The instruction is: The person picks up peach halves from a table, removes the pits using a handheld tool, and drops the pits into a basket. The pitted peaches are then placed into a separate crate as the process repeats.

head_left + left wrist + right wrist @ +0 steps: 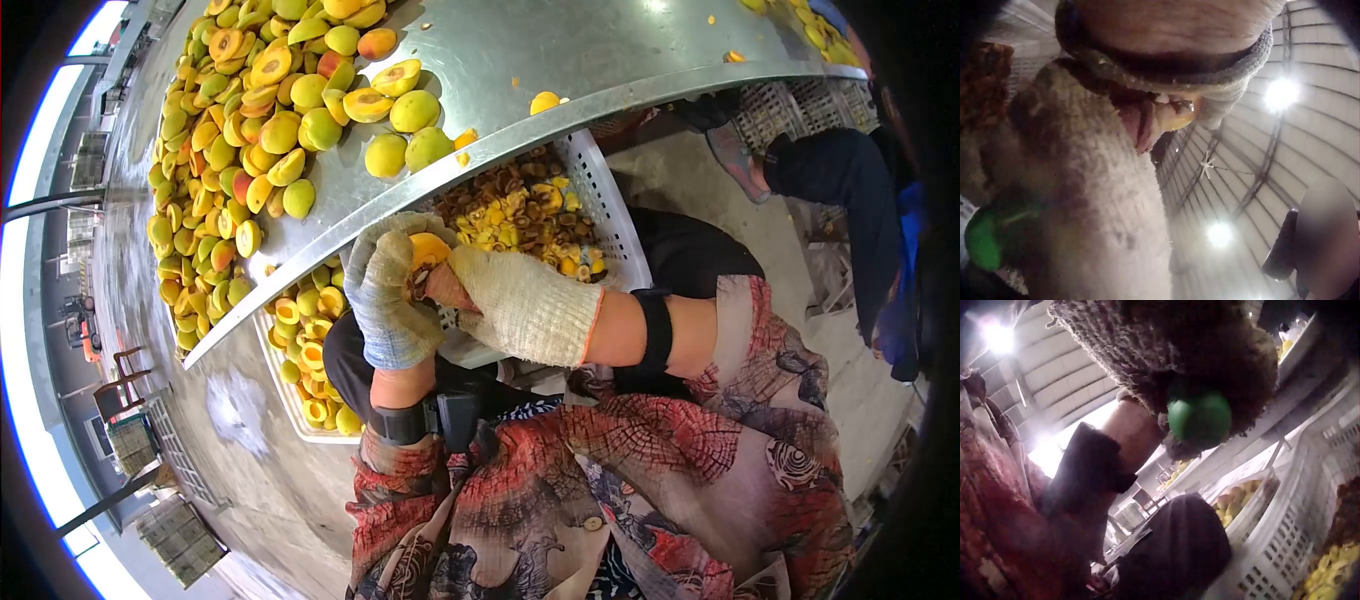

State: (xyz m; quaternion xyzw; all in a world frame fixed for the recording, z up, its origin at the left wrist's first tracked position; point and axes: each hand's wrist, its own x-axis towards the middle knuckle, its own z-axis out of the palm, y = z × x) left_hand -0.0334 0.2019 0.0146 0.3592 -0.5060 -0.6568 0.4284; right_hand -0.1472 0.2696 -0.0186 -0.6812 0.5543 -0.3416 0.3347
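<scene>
In the head view my gloved left hand (393, 290) grips a cut yellow-orange fruit (430, 249), its fingers curled round it. Against the fruit's cut side is my gloved right hand (525, 305), a bare thumb (450, 288) showing. Both wrist views show a rounded green handle end (1200, 419) (985, 240) poking from the right glove (1169, 344) (1100, 194); the tool's working end is hidden. Part of the fruit (1175, 117) shows under the left glove (1229, 94) in the left wrist view.
Many whole and halved fruits (270, 130) lie on the metal table (500, 60), whose raised edge runs just beyond the hands. Below it, a white crate (610, 215) holds pits and scraps (520, 215); another tray (300, 425) holds halves (312, 355). Someone's leg (835, 190) is at right.
</scene>
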